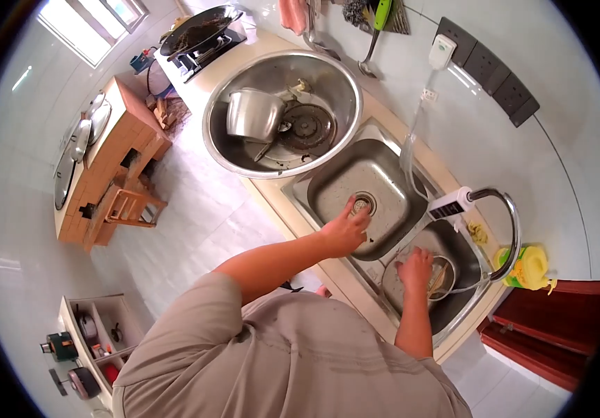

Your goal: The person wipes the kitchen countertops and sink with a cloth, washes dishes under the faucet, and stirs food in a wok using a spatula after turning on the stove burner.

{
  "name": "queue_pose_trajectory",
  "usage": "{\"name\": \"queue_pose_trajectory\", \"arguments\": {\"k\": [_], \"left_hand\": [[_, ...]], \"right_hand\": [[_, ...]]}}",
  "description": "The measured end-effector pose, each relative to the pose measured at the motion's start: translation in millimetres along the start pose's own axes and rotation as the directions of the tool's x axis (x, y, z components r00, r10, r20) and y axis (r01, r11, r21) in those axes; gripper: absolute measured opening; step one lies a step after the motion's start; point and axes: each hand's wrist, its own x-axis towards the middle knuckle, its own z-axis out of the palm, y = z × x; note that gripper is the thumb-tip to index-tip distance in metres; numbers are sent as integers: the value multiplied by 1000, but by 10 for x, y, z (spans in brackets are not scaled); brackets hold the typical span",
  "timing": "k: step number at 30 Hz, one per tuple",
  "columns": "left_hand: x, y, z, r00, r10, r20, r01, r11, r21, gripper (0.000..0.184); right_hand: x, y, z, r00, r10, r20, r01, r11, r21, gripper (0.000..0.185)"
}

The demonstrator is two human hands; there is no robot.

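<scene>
My left hand [346,230] is over the left sink basin [390,167], its fingers apart and reaching toward the round drain [363,203]. Nothing shows in its grasp. Down in the right sink basin [446,240], my right hand [415,269] has its fingers spread beside a round bowl-like vessel [442,277] with something light-coloured inside. Whether the fingertips touch the vessel I cannot tell. A chrome faucet [512,216] with a white body arches over this basin.
Left of the sink stands a large metal basin [216,146] holding a metal pot [254,113] and a dark round plate-like piece [307,127]. A wok [199,31] sits on the stove beyond. A yellow bottle [531,267] stands right of the faucet; sockets [484,66] line the wall.
</scene>
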Motion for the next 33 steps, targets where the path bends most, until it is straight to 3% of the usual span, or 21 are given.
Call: {"name": "queue_pose_trajectory", "arguments": {"k": [1, 2, 4, 6, 9, 10, 12, 13, 16, 17, 18, 19, 21, 22, 24, 25, 26, 28, 30, 32, 33], "left_hand": [[-64, -31, 226, 981, 42, -188, -72, 986, -153, 37], [-137, 0, 367, 961, -60, -272, -55, 917, -395, 37], [-516, -24, 139, 895, -283, -344, 134, 908, -397, 37], [-869, -146, 218, 890, -360, -281, 101, 755, -647, 36], [-1497, -372, 504, 892, -441, -102, 186, 562, -806, 35], [-1741, -450, 663, 886, -463, -28, 237, 506, -829, 35], [-2321, -622, 1242, 870, -492, 4, 301, 526, -795, 36], [-2678, -655, 1611, 817, -570, 94, 399, 439, -805, 38], [-3960, -563, 2504, 530, -744, 408, 659, 58, -750, 41], [-4461, -401, 3006, 432, -800, 417, 629, -65, -775, 44], [-4935, -180, 3146, 258, -821, 509, 560, -302, -771, 45], [-5423, 84, 3489, 141, -833, 534, 697, -299, -651, 44], [-6315, 704, 3907, -6, -733, 680, 843, -370, -391, 50], [-6501, 759, 3479, -207, -487, 849, 799, -584, -140, 51], [-6936, 944, 3151, -322, -455, 830, 902, -413, 124, 50], [-7257, 1046, 3317, -341, -505, 793, 876, -476, 74, 49], [-7556, 1098, 3423, -363, -550, 752, 848, -530, 21, 49], [-7922, 665, 3041, -462, -671, 580, 818, -575, -14, 46], [-8693, 335, 3632, -339, -880, 332, 682, -473, -557, 42], [-8555, -685, 2692, -323, -857, 401, 457, -513, -727, 41], [-8542, -1096, 2434, -289, -893, 344, 419, -442, -793, 39]], "right_hand": [[-20, -109, -47, 994, -65, -86, 74, 991, 114, 57], [-26, -239, -83, 977, -115, -181, 155, 963, 222, 56], [91, -539, -82, 974, -142, -176, 208, 871, 444, 48], [275, -970, -157, 933, -307, -188, 360, 763, 537, 48], [419, -1962, -496, 977, -213, 21, 112, 588, 801, 54], [506, -2267, -571, 978, -208, 25, 80, 480, 874, 67], [556, -2889, -809, 996, -73, 58, -22, 423, 906, 71], [669, -3068, -764, 997, -44, 70, -49, 374, 926, 67], [1124, -3197, -376, 995, -14, 97, -86, 347, 934, 32], [1157, -3209, -344, 999, 2, 39, -37, 376, 926, 27], [1166, -3201, -313, 1000, 18, -18, 9, 407, 913, 23], [1155, -3172, -314, 1000, 15, 1, -7, 408, 913, 26], [1099, -3072, -431, 996, 12, 92, -87, 467, 880, 36], [1070, -3006, -555, 986, 19, 164, -149, 524, 839, 43], [1104, -2949, -794, 965, 222, -137, -103, 806, 583, 60], [1224, -2774, -882, 893, 71, -445, 16, 982, 189, 62], [1281, -2685, -932, 752, -193, -631, 30, 965, -259, 65], [891, -3386, -1519, 841, -199, -503, 24, 943, -333, 60], [622, -4263, -1839, 891, -276, -359, 287, 958, -24, 51], [468, -5146, -1851, 861, -457, -223, 508, 781, 363, 41], [178, -5709, -1894, 861, -483, -158, 488, 698, 524, 37]]}}
